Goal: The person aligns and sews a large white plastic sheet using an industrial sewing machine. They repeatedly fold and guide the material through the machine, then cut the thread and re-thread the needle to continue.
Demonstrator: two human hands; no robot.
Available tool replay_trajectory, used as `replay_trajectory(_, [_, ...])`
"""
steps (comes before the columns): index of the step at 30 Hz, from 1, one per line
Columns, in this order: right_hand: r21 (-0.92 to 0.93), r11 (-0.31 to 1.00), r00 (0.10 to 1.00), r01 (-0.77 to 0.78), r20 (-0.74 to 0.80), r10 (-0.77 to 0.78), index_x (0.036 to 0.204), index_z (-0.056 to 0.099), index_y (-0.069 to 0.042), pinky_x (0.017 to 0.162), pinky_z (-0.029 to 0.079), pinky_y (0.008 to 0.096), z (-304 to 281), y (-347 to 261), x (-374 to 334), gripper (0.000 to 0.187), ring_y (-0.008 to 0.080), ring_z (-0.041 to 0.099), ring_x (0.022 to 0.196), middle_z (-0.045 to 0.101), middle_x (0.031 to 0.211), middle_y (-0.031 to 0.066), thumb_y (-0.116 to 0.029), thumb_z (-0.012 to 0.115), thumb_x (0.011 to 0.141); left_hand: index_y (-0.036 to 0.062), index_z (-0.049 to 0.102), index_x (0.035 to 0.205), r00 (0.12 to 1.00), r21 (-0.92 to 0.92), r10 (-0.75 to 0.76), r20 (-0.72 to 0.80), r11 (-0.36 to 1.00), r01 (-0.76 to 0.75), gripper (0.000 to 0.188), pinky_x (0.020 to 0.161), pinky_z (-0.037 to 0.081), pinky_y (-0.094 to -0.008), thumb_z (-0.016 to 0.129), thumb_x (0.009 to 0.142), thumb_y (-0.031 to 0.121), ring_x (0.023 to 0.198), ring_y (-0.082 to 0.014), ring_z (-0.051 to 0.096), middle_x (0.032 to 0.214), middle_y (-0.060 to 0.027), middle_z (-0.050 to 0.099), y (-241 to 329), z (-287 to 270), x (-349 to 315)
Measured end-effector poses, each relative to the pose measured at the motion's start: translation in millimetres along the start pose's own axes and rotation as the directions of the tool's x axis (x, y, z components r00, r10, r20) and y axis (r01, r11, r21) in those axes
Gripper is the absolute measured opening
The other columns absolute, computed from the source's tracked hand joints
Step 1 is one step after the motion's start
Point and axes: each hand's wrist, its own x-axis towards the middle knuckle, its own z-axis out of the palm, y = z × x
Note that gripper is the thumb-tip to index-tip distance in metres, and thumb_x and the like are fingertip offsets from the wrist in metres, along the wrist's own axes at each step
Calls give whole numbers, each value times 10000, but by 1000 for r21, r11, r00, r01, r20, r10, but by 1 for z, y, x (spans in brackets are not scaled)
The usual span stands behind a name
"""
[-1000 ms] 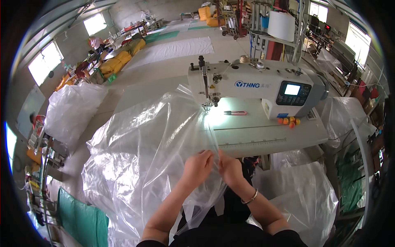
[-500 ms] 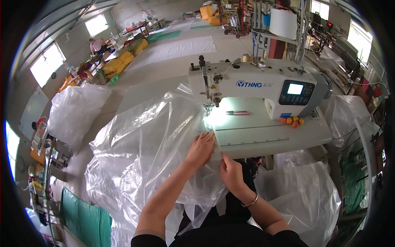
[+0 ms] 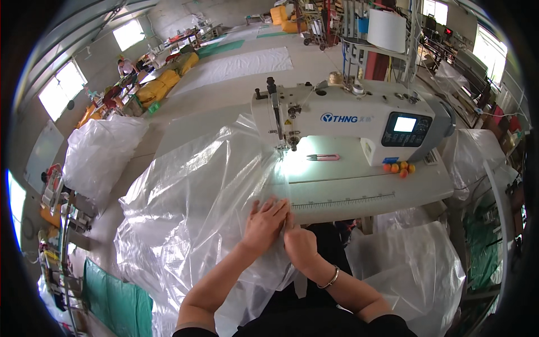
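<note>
A large sheet of clear plastic (image 3: 191, 185) spreads over the left part of the sewing table and hangs down toward my lap. Its right edge runs up to the needle area of a white sewing machine (image 3: 337, 115), where a lamp glows. My left hand (image 3: 265, 223) lies on the sheet near the table's front edge, fingers stretched out. Close against its fingertips, my right hand (image 3: 300, 245) is closed on the sheet's edge, with a bracelet on the wrist. Pink-handled thread snips (image 3: 323, 158) lie on the table right of the needle.
Small orange and yellow balls (image 3: 400, 167) sit by the machine's base. A white thread cone (image 3: 387, 31) stands on a rack behind. More clear plastic (image 3: 407, 269) is heaped right of my legs, and a bundle (image 3: 104, 154) rests at left. Another person (image 3: 126, 67) is far left.
My left hand has slid back toward me along the sheet, its fingers spreading. My right hand has moved left, up beside it. The sheet's edge has shifted slightly left.
</note>
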Motion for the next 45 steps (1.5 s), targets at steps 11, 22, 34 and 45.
replay_trajectory(11, [128, 992, 999, -6, 41, 1, 1072, 572, 126, 504, 514, 396, 6, 18, 73, 298, 324, 650, 562, 625, 615, 170, -59, 491, 853, 206, 486, 1369, 855, 22, -444, 268, 890, 455, 529, 1024, 197, -702, 631, 872, 318, 1403, -425, 194, 1500, -53, 338, -75, -50, -26])
replay_trajectory(22, [75, 997, 999, -8, -49, 12, 940, 611, 73, 528, 509, 382, 29, 33, 144, 183, 294, 647, 575, 622, 608, 153, -64, 530, 848, 202, 472, 1382, 887, 17, -420, 193, 905, 424, 535, 1040, 165, -703, 604, 886, 351, 1410, -385, 209, 1495, -37, 352, -154, -17, 53])
replay_trajectory(34, [862, 483, 979, -154, 66, 194, 1409, 276, 59, 825, 519, 333, -1, 56, 56, 795, 225, 618, 967, 578, 1170, 165, -127, 730, 784, 47, 465, 1358, 828, -662, -509, -236, 708, 247, 500, 1053, 342, -419, 535, 929, 296, 1293, -247, 444, 1390, -169, 467, -128, -59, -6])
replay_trajectory(45, [851, -124, 860, -511, 504, -83, 1181, 526, 73, 863, 479, 291, 73, -11, -44, 437, 145, 601, 973, 635, 1083, 109, -173, 692, 861, 0, 246, 1447, 936, -274, -260, -239, 943, 192, 878, 1097, 239, -520, 731, 787, 317, 1366, -430, 268, 1485, -240, 278, -20, 3, -181])
